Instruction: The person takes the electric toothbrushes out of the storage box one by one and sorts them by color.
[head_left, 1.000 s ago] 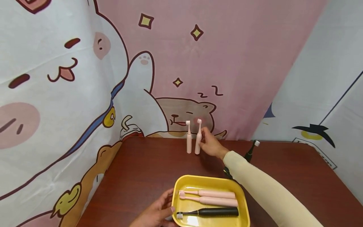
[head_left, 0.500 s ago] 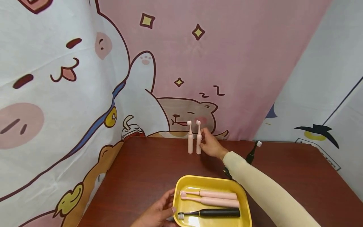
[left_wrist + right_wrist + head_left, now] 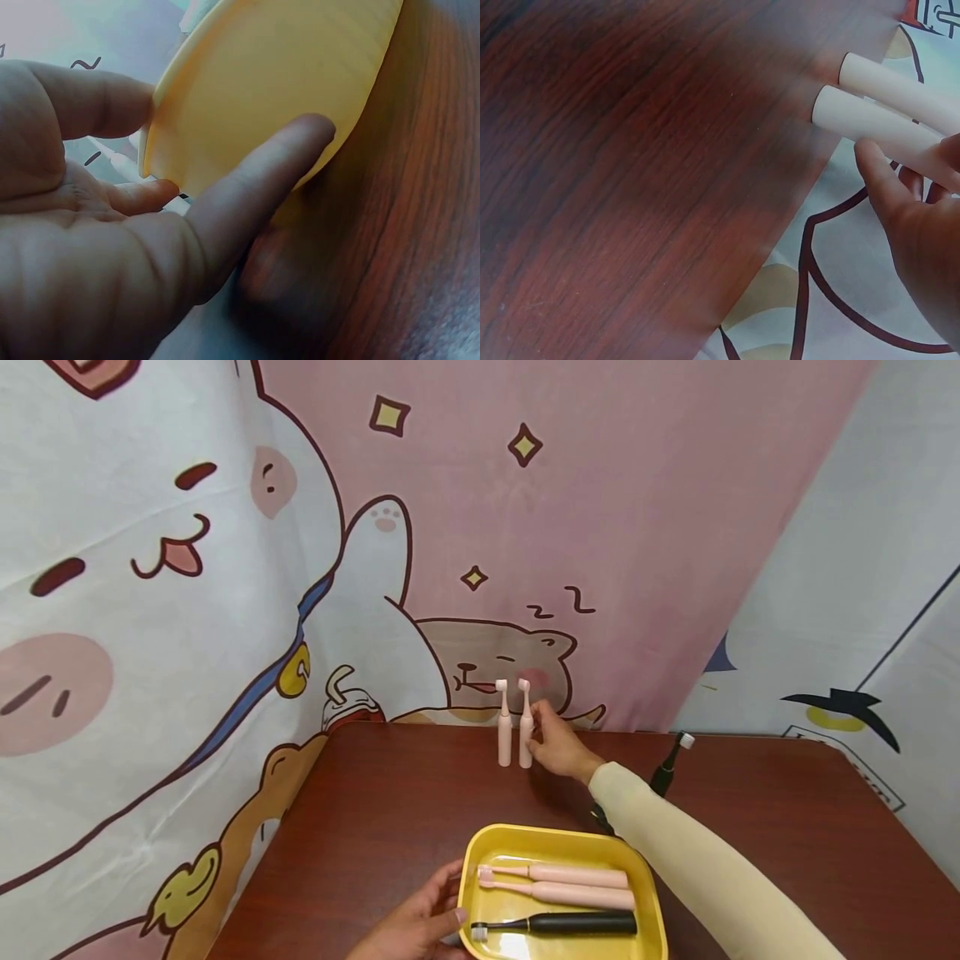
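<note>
Two pale pink electric toothbrushes stand upright side by side near the table's back edge in the head view. My right hand (image 3: 558, 743) holds the right-hand pink toothbrush (image 3: 527, 739) by its handle, thumb and fingertips on it. The left pink toothbrush (image 3: 505, 739) stands just beside it, apart from the hand. In the right wrist view, the held toothbrush's handle (image 3: 877, 124) has its base on the tabletop. My left hand (image 3: 416, 914) grips the left rim of a yellow tray (image 3: 555, 835). In the left wrist view, its fingers (image 3: 255, 172) lie along the tray's wall.
Inside the tray lie two pink electric toothbrushes (image 3: 577, 893) and a black one (image 3: 581, 923), heads leftward. Another black toothbrush (image 3: 663, 768) stands partly hidden behind the right sleeve (image 3: 697, 852). A printed cloth (image 3: 637, 527) hangs behind the brown table (image 3: 375, 810).
The held pink toothbrush has gone from slightly tilted to upright, and its base has come a little rightward. The left hand and tray have stayed put apart from a slight view shift.
</note>
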`<action>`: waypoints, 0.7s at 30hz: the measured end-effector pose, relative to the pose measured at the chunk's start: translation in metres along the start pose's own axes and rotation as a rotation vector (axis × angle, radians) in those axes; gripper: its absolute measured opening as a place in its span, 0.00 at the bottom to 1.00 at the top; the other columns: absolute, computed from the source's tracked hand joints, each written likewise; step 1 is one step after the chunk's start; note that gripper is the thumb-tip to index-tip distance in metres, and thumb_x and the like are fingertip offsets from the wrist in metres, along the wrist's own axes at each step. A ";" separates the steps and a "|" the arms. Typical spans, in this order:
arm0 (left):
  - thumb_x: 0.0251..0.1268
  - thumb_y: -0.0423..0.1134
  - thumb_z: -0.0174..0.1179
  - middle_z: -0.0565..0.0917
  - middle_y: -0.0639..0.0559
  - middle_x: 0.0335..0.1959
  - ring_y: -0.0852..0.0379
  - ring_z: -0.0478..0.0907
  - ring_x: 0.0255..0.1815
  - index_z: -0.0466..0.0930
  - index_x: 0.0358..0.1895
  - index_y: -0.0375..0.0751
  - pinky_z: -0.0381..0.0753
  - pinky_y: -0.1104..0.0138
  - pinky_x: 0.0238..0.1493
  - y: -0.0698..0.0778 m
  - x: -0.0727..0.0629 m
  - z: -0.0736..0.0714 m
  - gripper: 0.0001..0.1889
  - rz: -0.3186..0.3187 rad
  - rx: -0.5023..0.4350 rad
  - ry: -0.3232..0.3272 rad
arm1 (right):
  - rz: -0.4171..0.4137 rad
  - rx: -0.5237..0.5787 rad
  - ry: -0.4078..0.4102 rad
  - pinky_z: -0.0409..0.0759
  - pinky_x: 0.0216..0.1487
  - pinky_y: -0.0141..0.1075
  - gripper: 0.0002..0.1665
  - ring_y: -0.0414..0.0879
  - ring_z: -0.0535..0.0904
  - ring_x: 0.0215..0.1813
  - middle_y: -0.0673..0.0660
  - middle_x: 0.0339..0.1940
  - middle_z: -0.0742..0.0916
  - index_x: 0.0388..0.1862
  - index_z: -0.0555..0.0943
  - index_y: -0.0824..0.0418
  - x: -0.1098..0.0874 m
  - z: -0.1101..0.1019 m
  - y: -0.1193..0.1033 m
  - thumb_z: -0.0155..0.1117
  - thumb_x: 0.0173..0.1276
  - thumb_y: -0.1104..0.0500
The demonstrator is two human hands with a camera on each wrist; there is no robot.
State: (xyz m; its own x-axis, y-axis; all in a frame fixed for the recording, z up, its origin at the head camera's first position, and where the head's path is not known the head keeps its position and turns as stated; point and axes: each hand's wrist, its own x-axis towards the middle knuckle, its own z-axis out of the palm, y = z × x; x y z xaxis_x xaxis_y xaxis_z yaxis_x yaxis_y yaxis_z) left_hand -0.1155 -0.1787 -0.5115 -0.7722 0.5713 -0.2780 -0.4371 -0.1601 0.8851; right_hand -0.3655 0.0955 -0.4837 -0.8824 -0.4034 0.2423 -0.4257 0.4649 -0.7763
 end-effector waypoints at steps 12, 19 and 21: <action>0.84 0.33 0.51 0.58 0.26 0.80 0.42 0.76 0.68 0.41 0.86 0.39 0.90 0.48 0.53 0.002 0.002 0.001 0.38 0.035 0.020 -0.036 | 0.026 -0.008 -0.017 0.82 0.62 0.54 0.29 0.59 0.80 0.56 0.67 0.57 0.81 0.64 0.65 0.66 -0.001 -0.003 -0.004 0.63 0.68 0.74; 0.84 0.33 0.52 0.59 0.26 0.79 0.42 0.75 0.69 0.40 0.86 0.38 0.89 0.48 0.54 0.002 0.001 0.000 0.38 0.023 0.014 -0.038 | 0.104 -0.025 -0.035 0.82 0.65 0.56 0.45 0.64 0.80 0.64 0.72 0.69 0.75 0.75 0.60 0.67 -0.004 -0.011 -0.017 0.72 0.63 0.69; 0.84 0.33 0.52 0.59 0.26 0.79 0.42 0.75 0.69 0.40 0.86 0.38 0.89 0.48 0.55 0.001 0.001 0.000 0.39 0.022 0.012 -0.039 | 0.133 -0.042 -0.037 0.82 0.67 0.57 0.50 0.66 0.78 0.68 0.74 0.72 0.73 0.78 0.57 0.67 -0.008 -0.016 -0.028 0.74 0.62 0.66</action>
State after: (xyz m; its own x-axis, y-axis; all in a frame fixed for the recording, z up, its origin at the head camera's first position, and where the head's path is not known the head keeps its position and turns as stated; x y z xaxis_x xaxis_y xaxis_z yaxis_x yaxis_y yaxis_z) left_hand -0.1168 -0.1787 -0.5106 -0.7630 0.5988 -0.2436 -0.4140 -0.1633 0.8955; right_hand -0.3500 0.0981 -0.4547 -0.9238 -0.3647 0.1163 -0.3142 0.5488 -0.7746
